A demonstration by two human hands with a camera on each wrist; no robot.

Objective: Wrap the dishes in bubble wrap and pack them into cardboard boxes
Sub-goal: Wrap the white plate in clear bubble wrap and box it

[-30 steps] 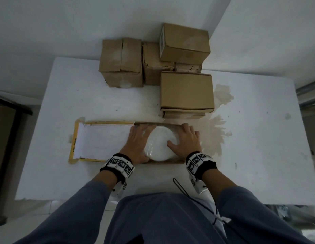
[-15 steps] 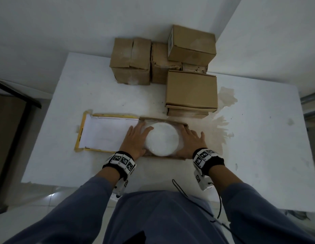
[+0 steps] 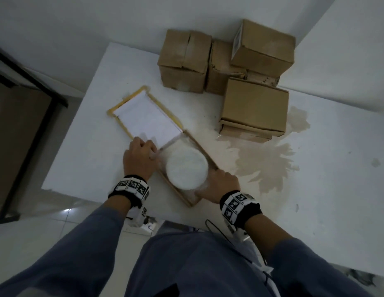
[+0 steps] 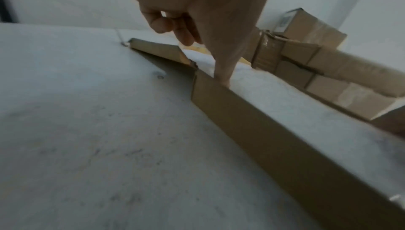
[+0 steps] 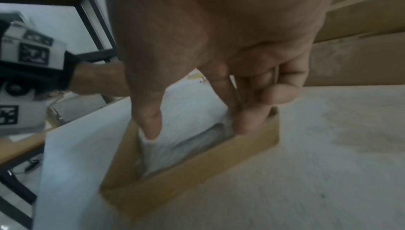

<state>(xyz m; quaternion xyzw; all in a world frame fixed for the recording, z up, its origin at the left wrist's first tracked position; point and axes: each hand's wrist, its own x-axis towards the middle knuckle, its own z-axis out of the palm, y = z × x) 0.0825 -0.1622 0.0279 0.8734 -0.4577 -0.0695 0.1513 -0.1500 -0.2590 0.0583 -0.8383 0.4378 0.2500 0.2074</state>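
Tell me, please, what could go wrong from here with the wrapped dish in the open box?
The open box hangs partly over the table edge, so it might tip off. The wrapped dish stands proud of the low walls, so the lid may not close flat. The brown stain alongside, if wet, could soften the cardboard.

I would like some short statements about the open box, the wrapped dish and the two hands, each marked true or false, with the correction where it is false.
1. The wrapped dish lies inside the open box. True.
2. The left hand rests flat on top of the wrapped dish. False: its fingers are curled at the box wall beside the dish.
3. The right hand is at the near end of the open box, its fingers reaching inside beside the dish. True.
4. The open box stands on top of the closed boxes. False: it sits on the white table, apart from them.
5. A brownish stain marks the table to the right of the open box. True.
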